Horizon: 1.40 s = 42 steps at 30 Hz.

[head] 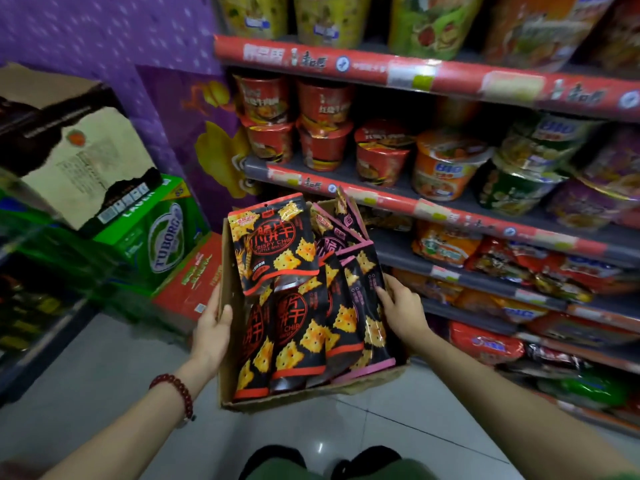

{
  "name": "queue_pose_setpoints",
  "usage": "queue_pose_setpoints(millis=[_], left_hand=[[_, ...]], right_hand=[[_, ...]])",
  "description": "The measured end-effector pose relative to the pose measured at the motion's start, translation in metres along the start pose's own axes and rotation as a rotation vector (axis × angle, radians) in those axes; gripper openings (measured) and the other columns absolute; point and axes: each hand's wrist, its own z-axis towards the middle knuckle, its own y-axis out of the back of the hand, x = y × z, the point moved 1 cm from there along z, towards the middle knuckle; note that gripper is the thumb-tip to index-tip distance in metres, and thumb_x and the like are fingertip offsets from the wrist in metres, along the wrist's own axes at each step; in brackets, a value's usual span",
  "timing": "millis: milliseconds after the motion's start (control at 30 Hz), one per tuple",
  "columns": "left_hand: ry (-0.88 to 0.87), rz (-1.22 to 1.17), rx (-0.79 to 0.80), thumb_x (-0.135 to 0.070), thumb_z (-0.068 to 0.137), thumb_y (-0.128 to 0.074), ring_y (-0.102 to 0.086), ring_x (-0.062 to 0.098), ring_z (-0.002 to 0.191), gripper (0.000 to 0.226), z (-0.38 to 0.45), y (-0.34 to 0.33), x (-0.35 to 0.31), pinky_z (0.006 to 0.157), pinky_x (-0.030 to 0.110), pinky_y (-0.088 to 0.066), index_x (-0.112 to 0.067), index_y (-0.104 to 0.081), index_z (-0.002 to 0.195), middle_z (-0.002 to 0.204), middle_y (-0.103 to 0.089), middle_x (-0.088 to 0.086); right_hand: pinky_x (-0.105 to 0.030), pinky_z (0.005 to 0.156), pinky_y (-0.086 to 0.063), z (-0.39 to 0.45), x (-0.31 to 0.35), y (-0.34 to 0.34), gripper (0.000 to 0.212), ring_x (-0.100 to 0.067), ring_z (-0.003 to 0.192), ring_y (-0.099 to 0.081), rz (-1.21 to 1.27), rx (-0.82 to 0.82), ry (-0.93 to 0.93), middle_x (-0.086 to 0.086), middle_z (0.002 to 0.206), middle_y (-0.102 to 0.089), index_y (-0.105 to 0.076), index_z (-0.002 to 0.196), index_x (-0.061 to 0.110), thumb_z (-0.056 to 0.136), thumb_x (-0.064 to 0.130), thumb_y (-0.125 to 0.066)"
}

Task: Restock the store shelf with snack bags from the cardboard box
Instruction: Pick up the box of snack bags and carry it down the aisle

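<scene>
The cardboard box (pixel 228 341) is gripped at its side walls by the left hand (pixel 211 336) and right hand (pixel 403 311). Fingers are curled over the rims. Snack bags (pixel 301 327) fill it beside the store shelf (pixel 485 216).

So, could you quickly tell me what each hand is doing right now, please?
Left hand: grips the left wall of the cardboard box.
Right hand: holds the box's right side, fingers against the snack bags.
</scene>
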Motion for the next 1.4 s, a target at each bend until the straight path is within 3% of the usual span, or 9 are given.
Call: queue_pose_setpoints(millis=[300,567,700,800,900,1033,1100,1267,1400], left_hand=[[-0.038,-0.026,0.175,-0.024,0.101,-0.038,-0.025,0.019,0.142,0.049,-0.031,-0.054,-0.029,0.116,0.044,-0.020,-0.040,-0.026,0.146,0.152,-0.031,-0.009],[-0.056,-0.055,0.337,-0.026,0.101,-0.039,-0.028,0.015,0.141,0.048,-0.033,-0.090,-0.049,0.117,0.047,-0.022,-0.045,-0.029,0.144,0.151,-0.034,-0.011],[-0.097,-0.037,0.398,-0.024,0.102,-0.038,-0.028,0.013,0.141,0.048,-0.030,-0.108,-0.062,0.117,0.045,-0.023,-0.042,-0.029,0.145,0.152,-0.034,-0.010],[-0.109,-0.027,0.459,-0.023,0.102,-0.037,-0.031,0.014,0.139,0.048,-0.026,-0.121,-0.072,0.116,0.044,-0.025,-0.045,-0.029,0.144,0.150,-0.036,-0.009],[-0.145,-0.015,0.532,-0.022,0.102,-0.037,-0.032,0.011,0.138,0.048,-0.023,-0.133,-0.082,0.114,0.037,-0.026,-0.043,-0.029,0.145,0.149,-0.037,-0.011],[-0.197,0.016,0.639,-0.020,0.102,-0.038,-0.031,0.003,0.135,0.049,-0.017,-0.146,-0.095,0.110,0.027,-0.025,-0.038,-0.029,0.146,0.149,-0.036,-0.014],[-0.211,0.035,0.695,-0.020,0.102,-0.038,-0.029,-0.001,0.130,0.049,-0.015,-0.153,-0.102,0.107,0.024,-0.024,-0.037,-0.028,0.147,0.149,-0.034,-0.015],[-0.237,0.083,0.842,-0.024,0.101,-0.039,-0.032,0.003,0.132,0.049,-0.003,-0.172,-0.110,0.109,0.029,-0.026,-0.043,-0.029,0.145,0.148,-0.035,-0.016],[-0.264,0.129,0.966,-0.023,0.101,-0.039,-0.033,0.002,0.130,0.049,0.000,-0.190,-0.116,0.111,0.032,-0.027,-0.041,-0.029,0.146,0.147,-0.037,-0.015]], right_hand=[[-0.027,0.088,-0.048,-0.043,-0.048,0.055,0.036,-0.020,0.108,-0.063,0.004,-0.115,-0.066,0.000,0.121,-0.066,-0.052,0.133,0.018,0.099,0.026,-0.045],[-0.026,0.084,-0.048,-0.072,-0.073,0.089,0.035,-0.020,0.105,-0.063,0.004,-0.223,-0.147,0.000,0.116,-0.067,-0.052,0.132,0.016,0.099,0.024,-0.046],[-0.034,0.090,-0.051,-0.084,-0.079,0.104,0.036,-0.020,0.108,-0.063,0.012,-0.275,-0.204,-0.001,0.119,-0.066,-0.052,0.132,0.015,0.098,0.025,-0.046],[-0.027,0.086,-0.048,-0.095,-0.081,0.112,0.037,-0.018,0.109,-0.061,0.005,-0.327,-0.249,0.000,0.120,-0.066,-0.052,0.133,0.015,0.098,0.025,-0.046],[-0.025,0.082,-0.045,-0.109,-0.080,0.115,0.034,-0.020,0.108,-0.062,-0.015,-0.406,-0.282,0.000,0.117,-0.068,-0.054,0.130,0.016,0.098,0.022,-0.047],[-0.033,0.096,-0.047,-0.131,-0.080,0.112,0.034,-0.019,0.112,-0.061,0.028,-0.505,-0.348,0.001,0.119,-0.066,-0.054,0.131,0.016,0.098,0.021,-0.047],[-0.031,0.096,-0.046,-0.141,-0.079,0.109,0.035,-0.019,0.113,-0.060,0.051,-0.551,-0.390,0.001,0.121,-0.065,-0.054,0.132,0.015,0.098,0.020,-0.047],[-0.026,0.085,-0.041,-0.166,-0.073,0.100,0.037,-0.018,0.112,-0.059,0.046,-0.639,-0.522,0.003,0.124,-0.064,-0.052,0.135,0.022,0.098,0.023,-0.046],[-0.025,0.085,-0.038,-0.189,-0.068,0.091,0.035,-0.017,0.110,-0.058,0.050,-0.714,-0.630,0.004,0.121,-0.064,-0.053,0.132,0.022,0.099,0.025,-0.045]])
